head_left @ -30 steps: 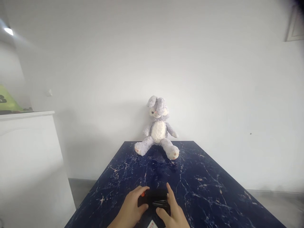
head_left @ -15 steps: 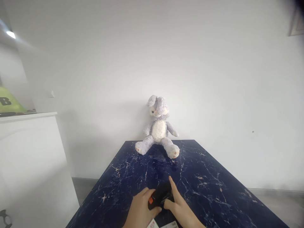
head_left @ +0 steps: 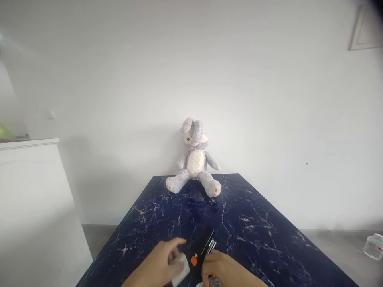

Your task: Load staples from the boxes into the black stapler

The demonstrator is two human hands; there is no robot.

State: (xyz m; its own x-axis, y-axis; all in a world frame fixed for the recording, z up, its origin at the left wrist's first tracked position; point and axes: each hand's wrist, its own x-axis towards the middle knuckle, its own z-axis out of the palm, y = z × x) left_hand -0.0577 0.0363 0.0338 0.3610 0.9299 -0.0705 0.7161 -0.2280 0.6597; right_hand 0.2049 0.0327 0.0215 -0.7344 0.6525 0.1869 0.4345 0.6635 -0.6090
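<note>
A black stapler with an orange patch and a silver metal strip lies near the table's front edge. My right hand is closed at its right side, fingers curled against the metal strip; the exact grip is partly hidden. Left of the stapler, my left hand holds a small white box between thumb and fingers, somewhat blurred. Beneath my right hand, a printed pale item shows at the bottom edge, mostly covered.
A lilac plush rabbit sits at the far end of the dark blue marbled table, against the wall. To the left stands a white cabinet. A clear plastic container is on the floor at right.
My left hand has left the stapler, moved left and taken up the small white box. My right hand has shifted lower, fingers now curled at the metal strip. The view has turned slightly right.
</note>
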